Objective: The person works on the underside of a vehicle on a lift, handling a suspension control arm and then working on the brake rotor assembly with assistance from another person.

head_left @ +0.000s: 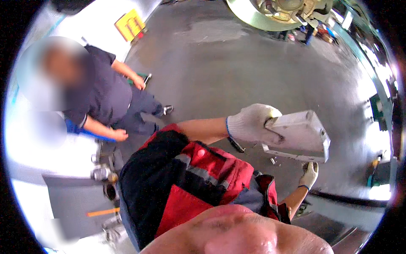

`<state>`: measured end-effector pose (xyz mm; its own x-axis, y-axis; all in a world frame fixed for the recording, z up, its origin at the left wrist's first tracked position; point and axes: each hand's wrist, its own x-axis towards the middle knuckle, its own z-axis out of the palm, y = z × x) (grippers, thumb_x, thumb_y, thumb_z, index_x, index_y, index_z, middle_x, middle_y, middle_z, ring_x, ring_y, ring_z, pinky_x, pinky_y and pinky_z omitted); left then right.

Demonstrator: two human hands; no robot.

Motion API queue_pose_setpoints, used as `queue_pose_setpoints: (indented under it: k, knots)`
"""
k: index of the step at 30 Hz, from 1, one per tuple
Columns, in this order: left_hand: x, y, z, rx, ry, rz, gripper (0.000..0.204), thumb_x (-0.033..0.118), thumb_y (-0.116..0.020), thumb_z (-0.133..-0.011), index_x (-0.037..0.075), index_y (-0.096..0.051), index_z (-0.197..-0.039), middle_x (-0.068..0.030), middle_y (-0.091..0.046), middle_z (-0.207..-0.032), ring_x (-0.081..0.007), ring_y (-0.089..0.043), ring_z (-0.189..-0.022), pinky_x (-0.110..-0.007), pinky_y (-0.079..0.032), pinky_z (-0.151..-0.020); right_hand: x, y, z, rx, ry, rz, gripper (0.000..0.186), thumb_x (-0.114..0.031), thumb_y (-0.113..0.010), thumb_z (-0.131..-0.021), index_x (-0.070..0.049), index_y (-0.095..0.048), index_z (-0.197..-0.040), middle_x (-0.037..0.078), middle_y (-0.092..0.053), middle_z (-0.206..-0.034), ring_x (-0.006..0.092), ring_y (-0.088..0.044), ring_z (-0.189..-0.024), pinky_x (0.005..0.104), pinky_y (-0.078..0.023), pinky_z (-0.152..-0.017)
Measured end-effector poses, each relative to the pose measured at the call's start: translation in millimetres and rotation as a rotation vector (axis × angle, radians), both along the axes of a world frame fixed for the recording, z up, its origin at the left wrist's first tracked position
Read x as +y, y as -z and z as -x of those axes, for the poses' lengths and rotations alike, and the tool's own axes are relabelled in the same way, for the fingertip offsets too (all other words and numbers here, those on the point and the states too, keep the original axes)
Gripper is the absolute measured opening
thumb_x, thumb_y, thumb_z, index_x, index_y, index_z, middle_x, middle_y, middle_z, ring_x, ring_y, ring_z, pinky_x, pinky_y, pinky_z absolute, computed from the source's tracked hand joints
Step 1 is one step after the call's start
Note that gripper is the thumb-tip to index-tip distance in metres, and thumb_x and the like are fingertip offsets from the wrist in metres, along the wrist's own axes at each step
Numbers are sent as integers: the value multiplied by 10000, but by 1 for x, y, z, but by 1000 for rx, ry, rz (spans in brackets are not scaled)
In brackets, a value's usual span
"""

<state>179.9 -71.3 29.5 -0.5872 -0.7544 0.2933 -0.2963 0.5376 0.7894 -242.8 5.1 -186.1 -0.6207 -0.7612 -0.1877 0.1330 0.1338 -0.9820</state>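
Observation:
A pale grey-white box [301, 133] with dark smudges is tilted in front of me, right of the middle. My left hand [256, 123], in a white knit glove with a blue cuff edge, grips its left end. Below the box's lower right corner is my right hand [310, 175], gloved alike, with its fingers curled in. What those fingers hold, if anything, is too small to make out. I cannot tell whether they touch the box.
A brake disc with its hub [253, 15] hangs at the top. Another person [108, 82] in dark clothes stands at the left. A yellow board [130, 25] is at the far left wall. Small pieces [273, 161] lie on the grey floor [203, 72].

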Motion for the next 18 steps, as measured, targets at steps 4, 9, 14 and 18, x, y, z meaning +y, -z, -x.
queue_pose_setpoints:
  k: [4,9,14,18]
  knots:
    - [4,36,-17,478,-15,-419,295,172,-755,-823,59,-676,-1083,-72,-710,-1005,-177,-672,-891,-323,-549,-772,-4,-43,-9,128,-46,84,432,-98,-604,-934,-46,-529,-1356,68,-607,-1066,120,-574,-840,283,-530,-794]
    - [3,87,-89,879,36,-553,571,268,-714,-866,-2,-507,-1326,-125,-612,-1240,-221,-637,-1062,-357,-566,-837,-53,-122,-6,530,-37,82,357,-150,-627,-945,-35,-617,-1283,72,-683,-1145,133,-630,-953,274,-507,-834]
    - [5,135,-177,1422,277,-957,206,335,-518,-971,134,-538,-1012,-25,-535,-810,-148,-504,-751,-351,-448,-688,-83,-195,34,1111,231,187,318,-269,-562,-943,-134,-654,-1216,153,-686,-1143,306,-657,-1036,387,-505,-910]
    - [42,112,-57,1595,13,-758,212,375,-543,-926,182,-489,-855,-23,-507,-766,-149,-452,-688,-345,-377,-680,-105,-284,161,1533,433,159,328,-218,-545,-937,-195,-646,-1248,118,-668,-1208,310,-630,-1130,391,-491,-978]
